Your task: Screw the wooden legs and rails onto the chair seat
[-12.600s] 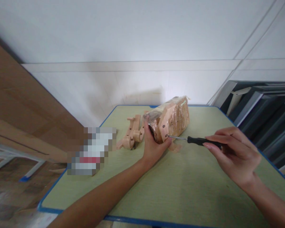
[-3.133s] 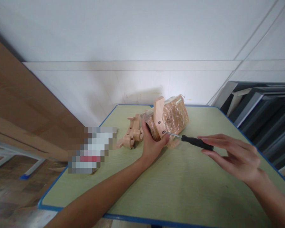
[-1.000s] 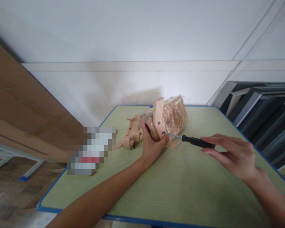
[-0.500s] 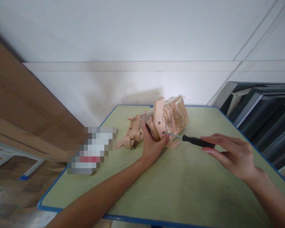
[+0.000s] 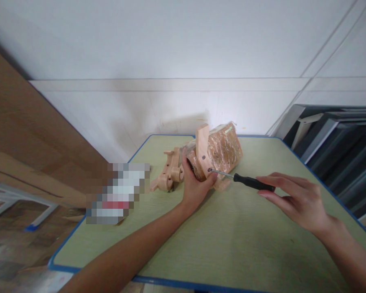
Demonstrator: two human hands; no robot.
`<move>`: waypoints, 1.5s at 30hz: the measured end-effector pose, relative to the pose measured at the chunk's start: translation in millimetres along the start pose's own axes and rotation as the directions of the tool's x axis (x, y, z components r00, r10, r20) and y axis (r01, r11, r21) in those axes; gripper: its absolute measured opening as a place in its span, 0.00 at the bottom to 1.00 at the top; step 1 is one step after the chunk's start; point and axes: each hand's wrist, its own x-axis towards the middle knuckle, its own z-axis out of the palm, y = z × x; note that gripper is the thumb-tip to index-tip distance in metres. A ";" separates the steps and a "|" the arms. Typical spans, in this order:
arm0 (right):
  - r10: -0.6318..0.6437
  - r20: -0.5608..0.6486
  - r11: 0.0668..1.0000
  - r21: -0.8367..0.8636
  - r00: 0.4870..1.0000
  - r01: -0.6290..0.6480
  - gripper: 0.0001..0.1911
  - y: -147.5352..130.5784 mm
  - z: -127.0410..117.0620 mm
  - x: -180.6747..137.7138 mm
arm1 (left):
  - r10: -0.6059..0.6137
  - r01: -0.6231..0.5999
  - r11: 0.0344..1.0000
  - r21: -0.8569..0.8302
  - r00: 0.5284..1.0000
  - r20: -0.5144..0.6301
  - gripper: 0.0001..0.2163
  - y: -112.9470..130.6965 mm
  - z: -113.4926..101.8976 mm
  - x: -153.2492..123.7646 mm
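On the far left a large brown carton (image 5: pixel 33 122) leans in at a slant, with the brown floor (image 5: pixel 6 252) showing below it. In front of the carton's lower edge stands a pale metal leg (image 5: pixel 44 215) with a blue foot. Next comes the surface (image 5: pixel 232 236), pale green with a blue rim, set close to a white wall (image 5: pixel 171 44). Near its left edge lies a pale item (image 5: pixel 118 193) with a red band, too blurred to make out.

Right of that, on the surface, is a set of wooden parts (image 5: pixel 167 169) with round ends and dark holes, just beside the left hand (image 5: pixel 197 185). This hand reaches in from the lower left and grips the near left end of the block (image 5: pixel 225 150); its fingers curve around it, spread from the thumb by the block's end, and partly hidden behind it. The block, wrapped in clear film, is tilted on the surface near the far edge. A wooden strip (image 5: pixel 203 142) stands up at a slant across the block's left side, with two dark holes along its lower half.

The tip of the screwdriver (image 5: pixel 253 182) meets the lower hole. Its black handle slopes down to the right hand (image 5: pixel 301 199), whose fingers pinch the butt end, thumb below, nearly closed around it. At the far right, dark panels (image 5: pixel 338 150) lean in a row beside the surface.
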 end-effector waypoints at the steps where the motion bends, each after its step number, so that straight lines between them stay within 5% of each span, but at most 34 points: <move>1: -0.004 0.007 1.000 -0.003 1.000 0.004 0.09 -0.2 0.1 0.1 | 0.006 -0.006 1.000 0.008 1.000 0.000 0.46 0.0 -0.1 0.0; 19: 0.071 -0.089 0.993 0.106 0.993 -0.061 0.17 -5.5 -0.3 3.6 | 0.035 -0.035 0.999 -0.005 0.999 0.036 0.46 -1.1 -0.8 -2.0; 28: 0.015 -0.151 1.000 -0.019 0.988 -0.018 0.18 -5.7 0.7 4.0 | 0.019 -0.018 1.000 -0.023 0.999 0.032 0.45 1.6 -1.2 -1.2; 45: -0.012 -0.014 0.993 -0.116 1.000 0.011 0.16 1.5 2.1 1.4 | 0.039 -0.039 0.999 0.024 0.999 0.006 0.45 -0.9 0.0 -0.9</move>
